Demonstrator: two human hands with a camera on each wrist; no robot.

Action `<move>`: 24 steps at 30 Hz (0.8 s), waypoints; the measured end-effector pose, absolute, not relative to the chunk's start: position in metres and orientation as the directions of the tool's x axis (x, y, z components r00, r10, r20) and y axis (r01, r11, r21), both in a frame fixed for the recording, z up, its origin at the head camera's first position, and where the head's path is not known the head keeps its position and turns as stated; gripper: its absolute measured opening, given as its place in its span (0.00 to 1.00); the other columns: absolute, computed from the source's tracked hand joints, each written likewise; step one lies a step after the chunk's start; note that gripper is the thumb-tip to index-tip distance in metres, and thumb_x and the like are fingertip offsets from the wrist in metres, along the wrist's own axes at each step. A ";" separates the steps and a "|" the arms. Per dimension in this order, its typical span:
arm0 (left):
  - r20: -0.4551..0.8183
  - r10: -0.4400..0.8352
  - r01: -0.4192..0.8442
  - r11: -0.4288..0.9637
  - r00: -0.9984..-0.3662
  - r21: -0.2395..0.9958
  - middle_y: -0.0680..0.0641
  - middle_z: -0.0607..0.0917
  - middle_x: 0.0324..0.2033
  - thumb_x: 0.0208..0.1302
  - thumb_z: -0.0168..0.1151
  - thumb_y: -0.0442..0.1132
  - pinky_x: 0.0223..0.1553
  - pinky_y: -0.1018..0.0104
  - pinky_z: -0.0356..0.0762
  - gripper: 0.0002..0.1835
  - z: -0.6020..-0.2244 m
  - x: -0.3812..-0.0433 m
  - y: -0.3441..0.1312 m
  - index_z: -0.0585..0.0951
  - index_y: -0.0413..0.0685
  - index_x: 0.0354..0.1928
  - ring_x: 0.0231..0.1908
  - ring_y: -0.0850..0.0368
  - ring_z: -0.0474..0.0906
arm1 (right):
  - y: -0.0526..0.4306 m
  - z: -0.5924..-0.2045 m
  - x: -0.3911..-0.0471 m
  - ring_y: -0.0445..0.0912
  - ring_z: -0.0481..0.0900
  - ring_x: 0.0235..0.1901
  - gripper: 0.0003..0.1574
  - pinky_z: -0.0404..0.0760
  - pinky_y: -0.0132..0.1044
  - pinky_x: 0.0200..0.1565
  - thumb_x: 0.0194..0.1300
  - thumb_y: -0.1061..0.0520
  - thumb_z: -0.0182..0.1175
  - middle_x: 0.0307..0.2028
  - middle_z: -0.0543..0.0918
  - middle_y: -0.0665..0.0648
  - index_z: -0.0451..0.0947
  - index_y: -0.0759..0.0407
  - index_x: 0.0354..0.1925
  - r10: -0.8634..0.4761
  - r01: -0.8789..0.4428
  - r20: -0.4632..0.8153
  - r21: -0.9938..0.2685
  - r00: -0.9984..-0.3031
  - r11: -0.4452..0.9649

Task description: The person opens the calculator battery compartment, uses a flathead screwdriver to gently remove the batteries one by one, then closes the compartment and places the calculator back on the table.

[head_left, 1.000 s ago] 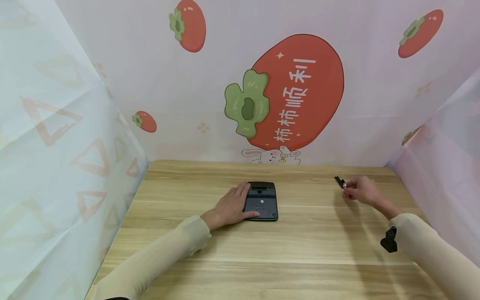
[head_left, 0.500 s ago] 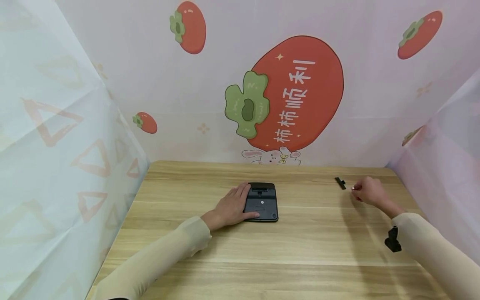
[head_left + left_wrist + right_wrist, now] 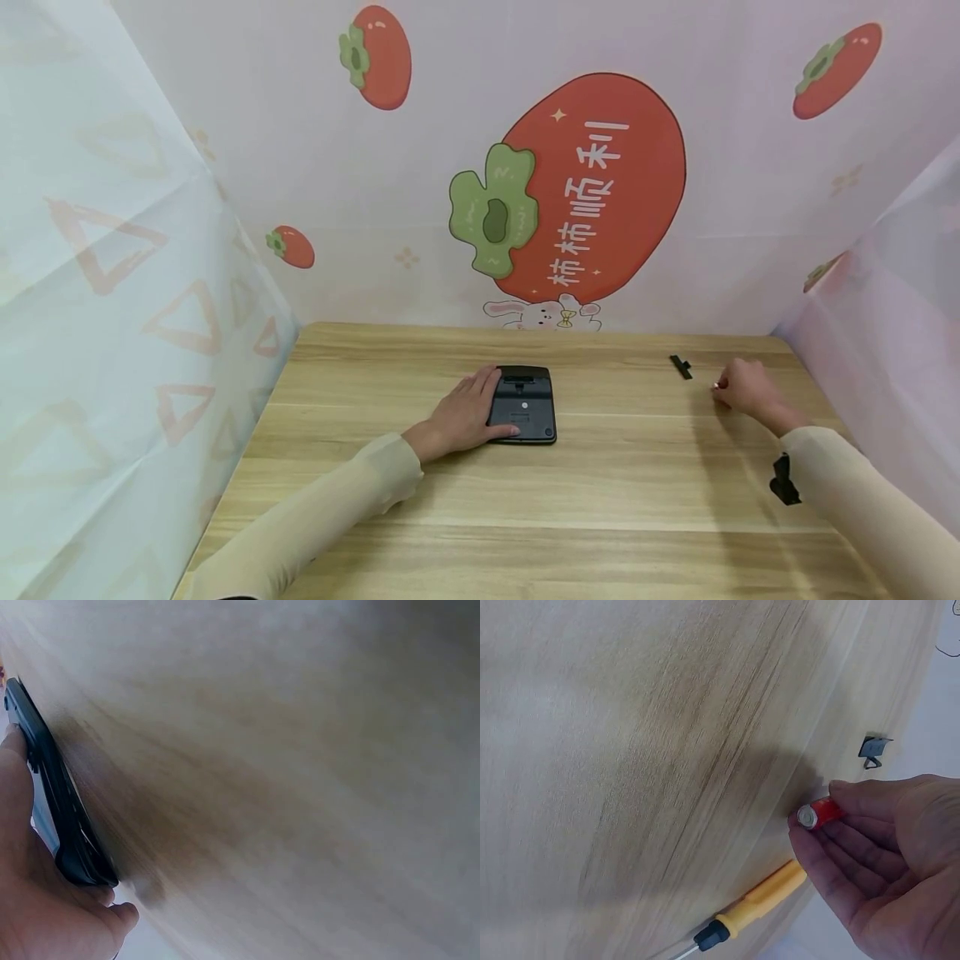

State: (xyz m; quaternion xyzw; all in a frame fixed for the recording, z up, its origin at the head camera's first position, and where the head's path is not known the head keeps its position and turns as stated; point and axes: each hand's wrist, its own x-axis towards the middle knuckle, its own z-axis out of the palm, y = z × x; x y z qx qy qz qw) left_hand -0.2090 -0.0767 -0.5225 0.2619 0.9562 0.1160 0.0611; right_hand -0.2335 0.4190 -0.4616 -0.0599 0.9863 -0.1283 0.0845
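Observation:
A black calculator (image 3: 525, 408) lies back side up on the wooden table, its battery slot uncovered near the top. My left hand (image 3: 465, 412) holds it by the left side, the thumb lying over its lower part; the left wrist view shows the calculator (image 3: 56, 787) edge-on beside the palm. Over the table's right part, my right hand (image 3: 750, 390) pinches a small red battery (image 3: 826, 811) between thumb and fingertips, its metal end showing. A small black battery cover (image 3: 681, 367) with a clip lies just left of that hand.
A screwdriver with a yellow handle (image 3: 765, 900) lies on the table beside the right hand; the hand hides it in the head view. A printed backdrop (image 3: 405, 192) rises behind the table (image 3: 600, 500), and fabric walls stand left and right.
My right hand has drawn back to the right and slightly nearer, away from the black cover, with the battery in its fingers. The left hand and the calculator stay put.

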 end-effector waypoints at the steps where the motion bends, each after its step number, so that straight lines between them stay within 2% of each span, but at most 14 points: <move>1: -0.056 0.515 0.486 0.836 -0.855 0.255 0.39 0.55 0.83 0.68 0.57 0.76 0.81 0.50 0.54 0.60 -0.522 -0.209 -0.077 0.51 0.40 0.84 0.81 0.45 0.55 | 0.419 -0.462 -0.234 0.45 0.71 0.21 0.17 0.69 0.38 0.27 0.68 0.63 0.66 0.16 0.78 0.49 0.82 0.62 0.20 -0.135 -0.091 -0.155 -0.260 -0.979 0.961; 24: -0.060 0.520 0.490 0.833 -0.852 0.257 0.38 0.55 0.83 0.68 0.57 0.76 0.81 0.51 0.54 0.60 -0.523 -0.210 -0.077 0.51 0.39 0.84 0.82 0.45 0.54 | 0.423 -0.469 -0.239 0.48 0.75 0.26 0.10 0.73 0.41 0.29 0.67 0.62 0.68 0.20 0.82 0.50 0.89 0.66 0.29 -0.091 -0.052 -0.153 -0.243 -0.984 0.969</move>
